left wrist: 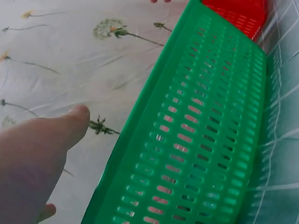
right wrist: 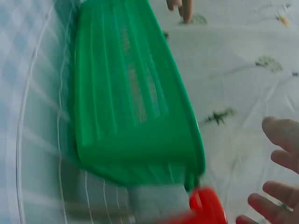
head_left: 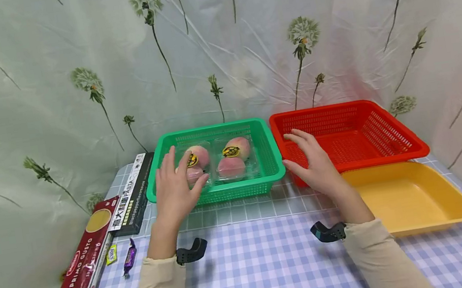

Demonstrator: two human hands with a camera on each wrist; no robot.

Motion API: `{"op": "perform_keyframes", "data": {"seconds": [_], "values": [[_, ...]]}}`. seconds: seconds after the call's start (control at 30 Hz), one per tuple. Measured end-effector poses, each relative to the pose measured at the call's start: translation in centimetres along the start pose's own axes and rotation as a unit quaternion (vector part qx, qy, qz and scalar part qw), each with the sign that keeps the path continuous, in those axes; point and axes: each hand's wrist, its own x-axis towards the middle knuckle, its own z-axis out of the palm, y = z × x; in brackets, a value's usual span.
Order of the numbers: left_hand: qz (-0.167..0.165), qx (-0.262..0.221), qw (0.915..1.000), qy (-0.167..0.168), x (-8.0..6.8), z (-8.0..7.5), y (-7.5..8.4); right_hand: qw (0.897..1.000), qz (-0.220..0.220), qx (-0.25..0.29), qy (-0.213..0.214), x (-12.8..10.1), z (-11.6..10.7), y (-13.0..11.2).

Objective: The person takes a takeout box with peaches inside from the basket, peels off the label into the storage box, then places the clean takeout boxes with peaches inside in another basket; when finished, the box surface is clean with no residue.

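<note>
Head: left hand [head_left: 173,187] and right hand [head_left: 315,163], fingers [head_left: 167,167] spread, by green basket [head_left: 234,192] holding peaches [head_left: 231,166] on desk [head_left: 250,270]; left wrist: thumb [left wrist: 70,127] apart from green basket; right wrist: fingers spread, red basket [right wrist: 208,206] just beside green basket.

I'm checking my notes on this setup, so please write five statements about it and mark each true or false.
1. The green basket holds two clear packs of peach-like fruit. True.
2. The yellow tray is nearer the person than the red basket. True.
3. In the head view, the red basket stands left of the green basket. False: it stands to its right.
4. The left hand grips the purple-wrapped candy. False: the left hand holds nothing, and the candy lies on the checked cloth.
5. The right hand is holding a pack. False: the right hand holds nothing.
</note>
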Motion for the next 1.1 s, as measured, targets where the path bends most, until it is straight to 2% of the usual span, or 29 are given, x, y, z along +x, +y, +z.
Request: {"op": "perform_keyframes", "data": {"seconds": [0.07, 0.17, 0.4, 0.57, 0.73, 0.87, 1.1], "values": [[-0.008, -0.014, 0.9999, 0.005, 0.0, 0.1, -0.3, 0.999, -0.002, 0.05, -0.01, 0.5, 0.6, -0.5], [-0.022, -0.026, 0.9993, 0.013, 0.0, 0.2, -0.9, 0.992, 0.018, 0.116, -0.043, 1.4, 1.4, -1.2], [-0.064, -0.015, 0.9974, 0.032, -0.1, 0.2, -2.4, 0.966, 0.125, 0.206, -0.092, 4.0, 3.8, -2.3], [-0.094, -0.016, 0.9947, 0.036, -0.2, 0.1, -3.6, 0.947, 0.196, 0.233, -0.106, 5.6, 5.3, -2.8], [-0.123, -0.057, 0.9903, 0.031, -0.3, 0.2, -5.0, 0.936, 0.236, 0.242, -0.101, 6.8, 6.1, -3.0], [-0.145, -0.125, 0.9811, 0.027, -0.4, 0.1, -6.1, 0.93, 0.248, 0.248, -0.106, 7.5, 6.7, -3.1], [-0.193, -0.23, 0.9537, -0.014, -0.5, 0.1, -7.7, 0.93, 0.258, 0.231, -0.119, 8.4, 7.8, -2.9]]}}
